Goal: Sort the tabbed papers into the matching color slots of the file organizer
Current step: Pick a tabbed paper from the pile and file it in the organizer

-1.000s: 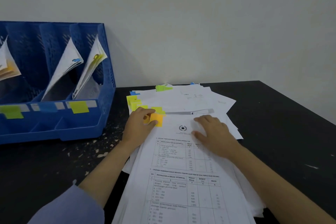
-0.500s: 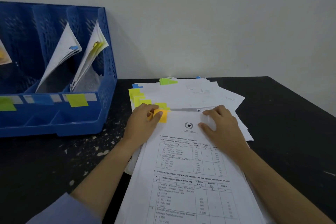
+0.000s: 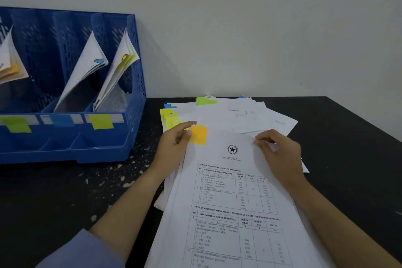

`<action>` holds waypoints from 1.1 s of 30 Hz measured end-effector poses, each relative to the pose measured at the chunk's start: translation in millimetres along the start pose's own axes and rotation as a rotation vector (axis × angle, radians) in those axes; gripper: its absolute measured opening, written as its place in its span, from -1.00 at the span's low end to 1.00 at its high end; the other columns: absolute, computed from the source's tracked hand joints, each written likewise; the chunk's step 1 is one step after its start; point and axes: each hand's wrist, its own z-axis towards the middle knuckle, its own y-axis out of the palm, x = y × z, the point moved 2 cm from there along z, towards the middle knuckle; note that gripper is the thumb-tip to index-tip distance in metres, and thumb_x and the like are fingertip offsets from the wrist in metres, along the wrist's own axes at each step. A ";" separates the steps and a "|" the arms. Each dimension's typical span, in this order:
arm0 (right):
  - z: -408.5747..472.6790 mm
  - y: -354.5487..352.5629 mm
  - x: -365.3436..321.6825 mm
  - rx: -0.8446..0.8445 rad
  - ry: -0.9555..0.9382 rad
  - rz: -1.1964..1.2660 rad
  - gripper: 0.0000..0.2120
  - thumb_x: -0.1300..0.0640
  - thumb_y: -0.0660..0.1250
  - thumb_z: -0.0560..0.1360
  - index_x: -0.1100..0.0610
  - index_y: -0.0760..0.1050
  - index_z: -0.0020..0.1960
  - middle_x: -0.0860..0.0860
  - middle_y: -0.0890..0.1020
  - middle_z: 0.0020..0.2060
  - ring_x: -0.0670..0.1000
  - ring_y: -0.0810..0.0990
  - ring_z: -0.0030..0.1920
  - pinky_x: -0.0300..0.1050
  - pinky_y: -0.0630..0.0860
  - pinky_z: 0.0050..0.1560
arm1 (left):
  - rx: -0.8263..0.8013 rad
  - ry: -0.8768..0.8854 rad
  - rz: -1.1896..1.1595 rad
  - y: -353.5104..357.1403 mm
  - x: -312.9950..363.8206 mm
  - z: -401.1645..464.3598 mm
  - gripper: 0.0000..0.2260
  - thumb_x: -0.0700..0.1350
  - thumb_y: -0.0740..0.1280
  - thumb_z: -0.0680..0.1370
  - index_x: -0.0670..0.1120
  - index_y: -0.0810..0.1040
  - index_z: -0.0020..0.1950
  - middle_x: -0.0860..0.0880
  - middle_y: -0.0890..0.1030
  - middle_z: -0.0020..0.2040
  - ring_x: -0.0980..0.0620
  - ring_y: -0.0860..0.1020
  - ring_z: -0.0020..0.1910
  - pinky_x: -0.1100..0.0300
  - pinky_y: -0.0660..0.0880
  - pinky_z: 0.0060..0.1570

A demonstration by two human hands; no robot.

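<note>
A printed top sheet (image 3: 235, 198) with an orange tab (image 3: 198, 135) lies on a loose pile of white papers (image 3: 256, 115) on the black table. My left hand (image 3: 174, 146) pinches the sheet's upper left corner, right beside the orange tab. My right hand (image 3: 279, 152) pinches its upper right edge, which curls up off the pile. The blue file organizer (image 3: 65, 150) stands at the left, its front marked green (image 3: 16, 124), blue (image 3: 63, 120) and yellow (image 3: 101, 122). Blue-tabbed papers (image 3: 87, 69) and yellow-tabbed papers (image 3: 121, 65) lean in the matching slots.
Yellow tabs (image 3: 169, 116), green tabs (image 3: 205, 100) and a blue tab (image 3: 168, 105) stick out of the pile's far edge. Orange-tabbed papers (image 3: 9, 65) lean in a slot at the left frame edge. A white wall stands behind the table (image 3: 348, 148).
Both hands went from lying flat on the top sheet to pinching its upper corners, and its top edge has lifted off the pile. The view shifted slightly.
</note>
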 end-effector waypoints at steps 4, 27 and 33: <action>2.4 -4.2 0.7 -0.027 -0.024 -0.008 -0.88 0.35 0.36 0.43 0.15 0.53 -0.17 -0.17 0.61 -0.23 -0.04 0.59 -0.14 -0.15 0.45 -0.05 | 0.022 -0.044 -0.054 -1.8 -0.4 0.1 -0.77 -0.26 0.25 0.57 -0.17 0.54 0.21 -0.15 0.65 -0.19 0.12 0.55 -0.19 0.31 0.47 -0.07; 10.6 -16.6 11.8 -0.462 0.204 -0.103 -0.71 0.14 0.50 0.34 -0.13 0.56 -0.02 -0.10 0.49 -0.30 -0.28 0.43 -0.29 -0.56 0.29 -0.25 | -0.010 -0.164 -0.168 -4.9 -7.0 5.0 -0.86 -0.28 0.36 0.48 -0.32 0.61 -0.01 -0.12 0.64 -0.11 0.09 0.59 -0.17 0.22 0.52 0.00; 12.5 -14.9 17.9 -0.482 0.261 -0.121 -0.81 0.13 0.49 0.35 -0.05 0.60 -0.07 -0.09 0.46 -0.32 -0.14 0.41 -0.33 -0.53 0.30 -0.32 | -0.061 -0.171 -0.181 -7.5 -8.0 4.2 -0.76 -0.31 0.31 0.52 -0.02 0.48 0.10 -0.23 0.51 -0.30 -0.03 0.42 -0.28 0.17 0.42 -0.12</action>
